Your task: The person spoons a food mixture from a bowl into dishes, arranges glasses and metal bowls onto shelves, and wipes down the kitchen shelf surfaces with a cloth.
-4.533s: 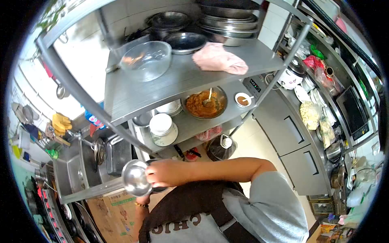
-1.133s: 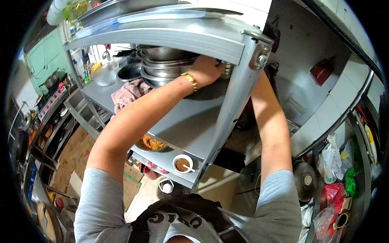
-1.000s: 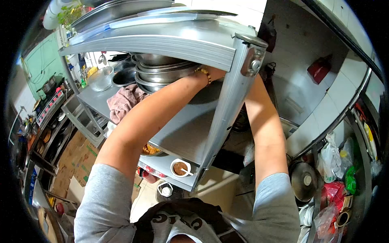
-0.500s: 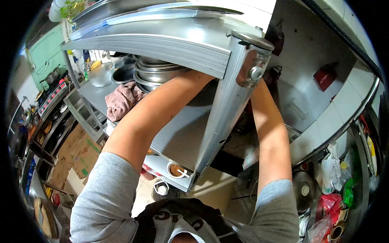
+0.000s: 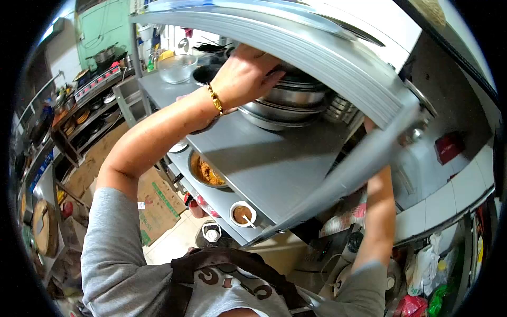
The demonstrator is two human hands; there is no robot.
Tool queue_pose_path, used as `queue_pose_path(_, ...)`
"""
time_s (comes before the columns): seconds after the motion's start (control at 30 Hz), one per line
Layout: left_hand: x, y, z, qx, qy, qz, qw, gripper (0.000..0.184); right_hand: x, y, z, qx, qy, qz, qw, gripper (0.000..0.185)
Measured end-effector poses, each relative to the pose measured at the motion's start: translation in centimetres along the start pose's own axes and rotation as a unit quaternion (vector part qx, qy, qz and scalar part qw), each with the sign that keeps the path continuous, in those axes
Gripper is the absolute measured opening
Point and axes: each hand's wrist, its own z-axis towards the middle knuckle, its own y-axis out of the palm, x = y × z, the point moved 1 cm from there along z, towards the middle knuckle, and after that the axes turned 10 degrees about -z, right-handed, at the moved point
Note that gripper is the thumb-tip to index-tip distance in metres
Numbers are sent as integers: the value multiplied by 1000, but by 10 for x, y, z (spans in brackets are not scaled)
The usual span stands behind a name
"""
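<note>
My left hand (image 5: 251,76) is under the upper shelf, at the left side of a stack of metal bowls (image 5: 293,108). Its thumb stands apart from the fingers, and the shelf edge and a dark item by the thumb hide part of them. I cannot tell whether it touches the stack. A gold bracelet (image 5: 215,99) circles that wrist. My right hand (image 5: 369,124) shows only as a sliver below the shelf's edge; the corner post (image 5: 348,179) covers most of it, and its fingers are hidden. Slatted metalware (image 5: 340,111) stands between the stack and that hand.
A clear glass bowl (image 5: 178,68) sits farther left on the middle shelf (image 5: 253,158). Below are a pan of orange-brown food (image 5: 206,171) and a white bowl of brown sauce with a spoon (image 5: 242,214). A stove (image 5: 97,84) stands far left; plastic bags (image 5: 425,269) hang lower right.
My left hand has come out from behind the shelf edge to the bowl stack's left side. The view has turned, and the shelf now sits farther right. My right arm stays behind the post.
</note>
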Motion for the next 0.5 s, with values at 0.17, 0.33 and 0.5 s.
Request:
queue_pose_path(0.17,-6,-32,-14,32,55,-58,996,30,-31,-22,-48,-53,-4,138,989,44)
queue_pose_path(0.33,-49,-23,-20,20,-24,218,976,51,-31,-36,-79,-126,32,226,966,38)
queue_pose_path(0.5,-115,-23,-6,-77,-34,29,996,42,-73,-76,-141,-24,-33,162,986,36)
